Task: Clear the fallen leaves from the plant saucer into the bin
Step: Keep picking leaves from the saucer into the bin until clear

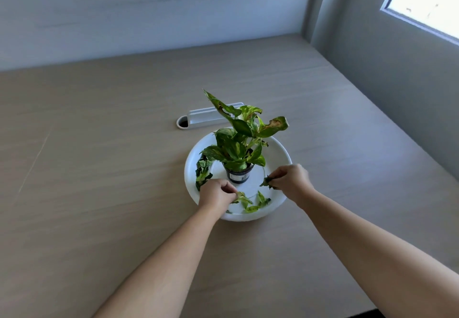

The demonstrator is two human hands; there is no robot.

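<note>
A round white saucer [278, 153] sits mid-table with a small potted plant [239, 144] in a dark pot standing in it. Fallen leaves lie in the saucer: a clump on the left side [203, 172] and several near the front rim [258, 203]. My left hand [216, 194] rests over the saucer's front left, fingers closed on a leaf at its tips. My right hand [290, 181] hovers over the saucer's right side, pinching a dark green leaf [265, 182]. No bin is in view.
A grey cable port cover [208, 117] is set in the beige table just behind the saucer. A wall runs along the far edge, and a wall with a window [429, 0] borders the right side.
</note>
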